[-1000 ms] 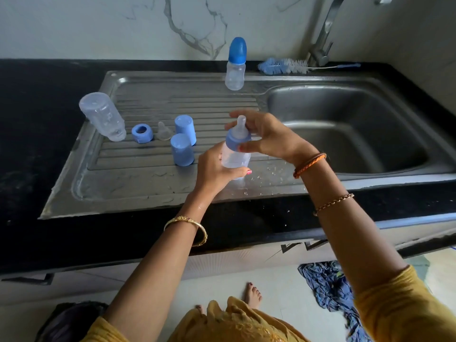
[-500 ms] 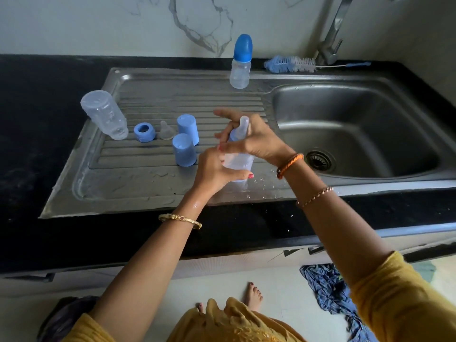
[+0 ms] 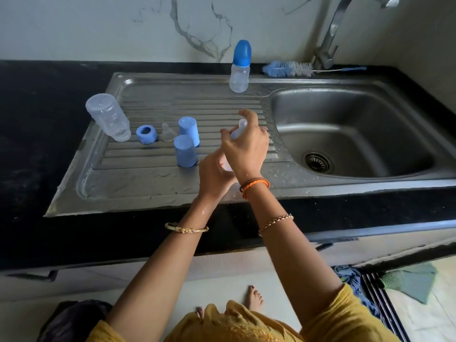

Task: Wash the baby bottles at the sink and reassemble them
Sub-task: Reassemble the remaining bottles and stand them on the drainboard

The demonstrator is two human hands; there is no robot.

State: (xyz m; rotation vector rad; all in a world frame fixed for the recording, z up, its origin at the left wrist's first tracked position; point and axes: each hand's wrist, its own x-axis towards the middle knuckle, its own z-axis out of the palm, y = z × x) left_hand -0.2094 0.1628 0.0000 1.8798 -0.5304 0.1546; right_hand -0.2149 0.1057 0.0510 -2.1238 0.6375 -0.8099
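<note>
My left hand (image 3: 214,172) grips the body of a small clear baby bottle (image 3: 228,166) over the drainboard, mostly hidden by both hands. My right hand (image 3: 246,146) is curled over its blue collar, and the clear teat (image 3: 241,125) sticks up past the fingers. An assembled bottle with a blue cap (image 3: 239,67) stands at the back of the sink unit. On the drainboard (image 3: 138,178) stand an upturned clear bottle (image 3: 108,117), a blue collar ring (image 3: 146,134), a loose clear teat (image 3: 167,132) and two blue caps (image 3: 189,130) (image 3: 185,151).
The steel basin (image 3: 357,134) with its drain lies to the right, and the tap (image 3: 328,38) rises behind it. A blue and white bottle brush (image 3: 288,69) lies on the back ledge. Black countertop (image 3: 37,149) surrounds the sink. A blue cloth (image 3: 350,280) lies on the floor.
My right hand has turned round the bottle's collar, wrist swinging left, and now covers most of the top. Both hands and the bottle stay over the same spot of the drainboard.
</note>
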